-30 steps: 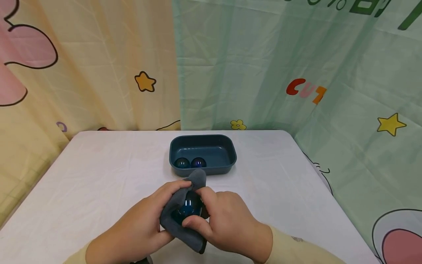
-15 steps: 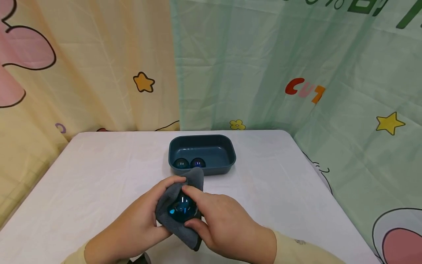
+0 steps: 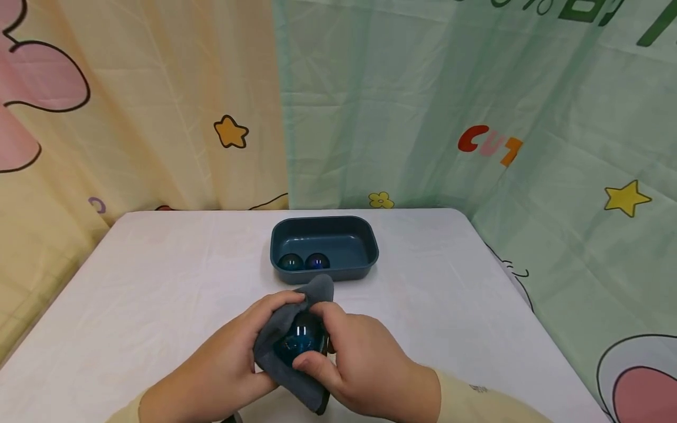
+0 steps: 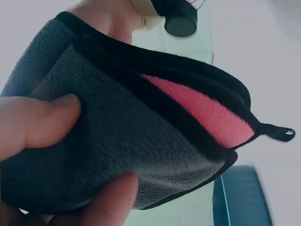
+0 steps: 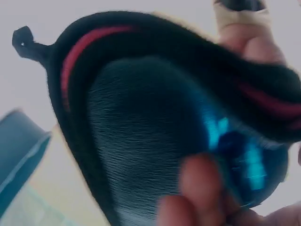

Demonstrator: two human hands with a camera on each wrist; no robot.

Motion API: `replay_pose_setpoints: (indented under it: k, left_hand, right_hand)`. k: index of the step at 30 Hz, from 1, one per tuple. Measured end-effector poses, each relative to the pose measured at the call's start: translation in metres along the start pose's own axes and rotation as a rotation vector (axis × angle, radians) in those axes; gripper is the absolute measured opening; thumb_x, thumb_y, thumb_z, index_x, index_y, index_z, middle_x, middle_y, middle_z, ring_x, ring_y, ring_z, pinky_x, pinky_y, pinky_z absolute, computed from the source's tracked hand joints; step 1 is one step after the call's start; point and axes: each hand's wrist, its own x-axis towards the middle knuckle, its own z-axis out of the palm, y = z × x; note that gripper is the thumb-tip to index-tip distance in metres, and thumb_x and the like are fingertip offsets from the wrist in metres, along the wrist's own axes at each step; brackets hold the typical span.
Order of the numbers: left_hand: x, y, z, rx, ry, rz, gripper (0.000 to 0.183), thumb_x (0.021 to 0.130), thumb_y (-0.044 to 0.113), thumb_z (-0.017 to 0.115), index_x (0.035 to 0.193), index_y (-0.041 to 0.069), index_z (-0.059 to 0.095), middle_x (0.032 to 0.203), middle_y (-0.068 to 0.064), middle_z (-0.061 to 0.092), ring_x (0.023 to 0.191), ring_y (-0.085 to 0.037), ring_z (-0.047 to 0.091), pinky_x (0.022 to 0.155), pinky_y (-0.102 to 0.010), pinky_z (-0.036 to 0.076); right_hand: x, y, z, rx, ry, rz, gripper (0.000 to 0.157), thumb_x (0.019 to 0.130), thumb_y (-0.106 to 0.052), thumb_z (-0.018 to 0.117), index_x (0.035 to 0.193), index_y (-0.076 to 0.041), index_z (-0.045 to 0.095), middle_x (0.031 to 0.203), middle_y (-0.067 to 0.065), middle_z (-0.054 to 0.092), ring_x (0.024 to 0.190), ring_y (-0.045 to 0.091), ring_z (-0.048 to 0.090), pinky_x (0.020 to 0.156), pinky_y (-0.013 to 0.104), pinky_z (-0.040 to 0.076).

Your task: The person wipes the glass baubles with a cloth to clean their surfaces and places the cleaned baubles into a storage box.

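Observation:
A shiny dark blue ball [image 3: 301, 339] lies in a folded grey cloth [image 3: 304, 388], held above the near part of the table. My left hand [image 3: 233, 355] grips the cloth from the left, cupping it around the ball. From the right, my right hand [image 3: 370, 358] pinches the ball between thumb and fingers. In the left wrist view the cloth [image 4: 117, 122] shows black edging, a pink inner side [image 4: 207, 108] and a small hanging loop [image 4: 281, 133]. The right wrist view has the glossy ball [image 5: 256, 165] partly covered by cloth and fingers.
Beyond the hands, a dark blue rectangular tray [image 3: 351, 273] stands on the white-covered table [image 3: 180, 276]. Two similar dark balls, one greenish [image 3: 291, 262] and one bluish purple [image 3: 318, 261], sit at its near left side. Patterned curtains [image 3: 370, 106] hang behind the table.
Both hands, with cloth and ball, shifted slightly left, then came back to the right and a little nearer. The right thumb and fingers moved over the ball. Tray and its balls have stayed put.

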Motion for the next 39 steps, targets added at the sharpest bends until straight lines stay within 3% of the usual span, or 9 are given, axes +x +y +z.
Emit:
replay_pose_setpoints:
  k: [4,7,12,17,24,27,30,34,39]
  left_hand:
    - [0.0,-0.001,-0.002,-0.07,0.012,-0.028,0.088,0.085,0.024,0.091,0.155,0.039,0.039,0.147,0.014,0.059,0.128,-0.012,0.062,0.106,-0.023,0.051]
    - [-0.001,-0.001,-0.003,-0.079,-0.003,-0.033,0.089,0.084,0.019,0.09,0.155,0.04,0.04,0.147,0.014,0.059,0.129,-0.012,0.061,0.107,-0.022,0.05]
    - [-0.001,0.002,-0.003,0.008,-0.018,0.01,0.088,0.087,0.018,0.088,0.156,0.039,0.038,0.148,0.014,0.057,0.125,-0.01,0.062,0.105,-0.024,0.053]
    - [-0.002,0.003,-0.001,0.104,-0.006,0.031,0.088,0.087,0.016,0.088,0.156,0.038,0.038,0.149,0.014,0.055,0.121,-0.007,0.063,0.101,-0.026,0.056]
    - [-0.003,0.001,-0.003,0.026,0.039,0.006,0.089,0.086,0.021,0.09,0.156,0.038,0.038,0.147,0.015,0.057,0.125,-0.009,0.062,0.105,-0.024,0.053]
    - [-0.005,0.001,-0.005,-0.024,0.044,-0.019,0.091,0.084,0.018,0.091,0.155,0.038,0.039,0.147,0.014,0.06,0.127,-0.011,0.062,0.106,-0.022,0.052]
    - [-0.006,0.002,-0.006,-0.034,0.038,-0.028,0.092,0.083,0.014,0.091,0.155,0.039,0.04,0.148,0.012,0.059,0.128,-0.011,0.062,0.106,-0.021,0.051]
    - [-0.006,0.002,-0.006,-0.006,0.026,-0.013,0.091,0.084,0.012,0.089,0.155,0.039,0.04,0.15,0.012,0.058,0.126,-0.01,0.062,0.105,-0.023,0.052]
    - [-0.005,0.001,-0.003,0.056,0.012,0.008,0.086,0.088,0.018,0.087,0.156,0.04,0.038,0.148,0.014,0.057,0.122,-0.008,0.063,0.103,-0.026,0.055]
  right_hand:
    - [-0.002,-0.004,-0.005,0.004,-0.091,-0.001,0.076,0.107,-0.051,0.057,0.164,-0.011,0.026,0.109,-0.006,0.072,0.089,-0.004,0.063,0.082,0.019,0.056]
    - [-0.004,-0.005,-0.006,-0.074,-0.084,-0.04,0.069,0.108,-0.046,0.056,0.161,-0.01,0.031,0.097,-0.009,0.07,0.081,-0.005,0.059,0.076,0.017,0.053]
    - [-0.003,-0.001,-0.001,-0.207,0.067,-0.117,0.06,0.107,-0.052,0.054,0.139,-0.002,0.047,0.073,-0.009,0.063,0.062,-0.003,0.05,0.057,0.013,0.041]
    - [0.003,0.003,0.003,-0.137,0.101,-0.056,0.049,0.106,-0.057,0.052,0.113,-0.009,0.055,0.072,-0.009,0.063,0.062,-0.003,0.053,0.054,0.014,0.039]
    - [-0.001,-0.003,-0.001,0.0,-0.036,-0.026,0.071,0.106,-0.051,0.06,0.16,-0.012,0.034,0.1,-0.009,0.071,0.079,-0.005,0.06,0.071,0.017,0.054]
    - [-0.002,-0.004,-0.003,-0.049,-0.075,-0.076,0.068,0.108,-0.041,0.06,0.163,-0.015,0.03,0.126,-0.005,0.072,0.102,-0.002,0.067,0.091,0.022,0.058]
    - [-0.001,-0.005,-0.003,-0.116,-0.072,-0.106,0.062,0.109,-0.036,0.059,0.16,-0.013,0.034,0.128,-0.004,0.073,0.105,0.0,0.069,0.094,0.024,0.059]
    - [-0.001,-0.002,-0.001,-0.188,-0.005,-0.147,0.062,0.107,-0.042,0.059,0.155,-0.007,0.039,0.102,-0.006,0.078,0.083,-0.001,0.067,0.077,0.018,0.057]
    - [0.002,0.007,0.006,-0.198,0.121,-0.171,0.051,0.107,-0.05,0.055,0.131,-0.005,0.05,0.074,-0.008,0.064,0.062,-0.003,0.051,0.056,0.012,0.039]
